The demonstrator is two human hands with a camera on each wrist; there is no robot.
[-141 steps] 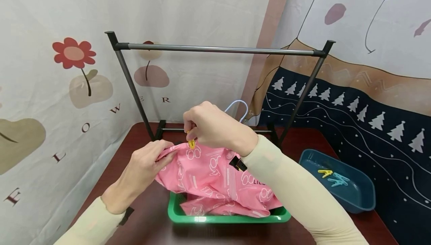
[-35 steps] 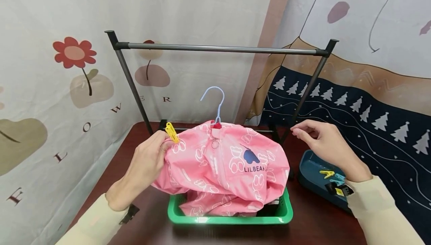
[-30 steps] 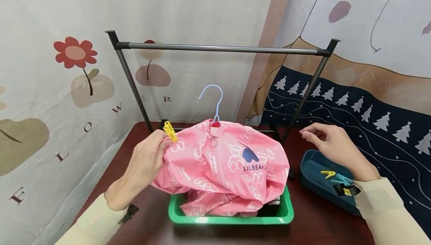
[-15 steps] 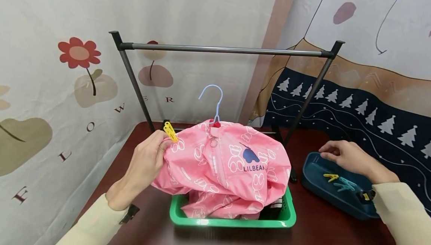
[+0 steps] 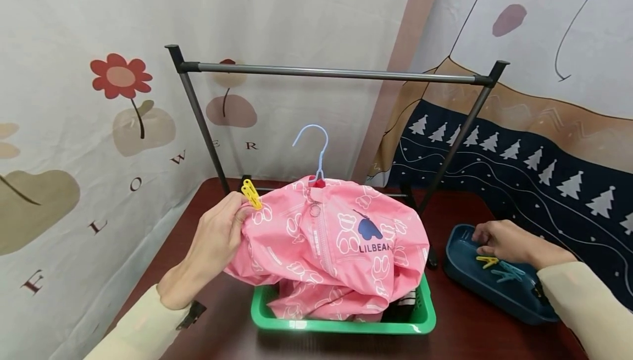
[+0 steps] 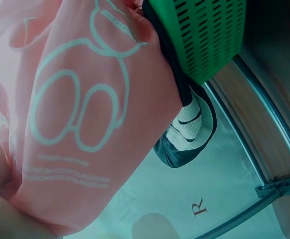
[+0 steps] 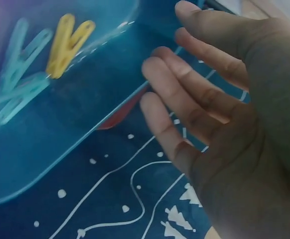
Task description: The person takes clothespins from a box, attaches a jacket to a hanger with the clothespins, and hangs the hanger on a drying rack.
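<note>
My left hand grips the shoulder of a pink bear-print jacket, which is on a light blue hanger. A yellow clothespin is clipped at that shoulder, just above my fingers. The lower part of the jacket lies in a green basket. Over a dark blue tray hovers my right hand, fingers loosely bent and holding nothing in the right wrist view. Beside it in the tray lie another yellow clothespin and light blue clothespins.
A grey metal clothes rack stands behind the basket, its bar above the hanger hook. Dark cloth with white stripes shows at the basket's edge. All stand on a dark red table, with printed curtains behind.
The yellow clothespin, earlier in my right hand, is now clipped on the jacket. My right hand has moved right and down over the tray. My left hand keeps its grip.
</note>
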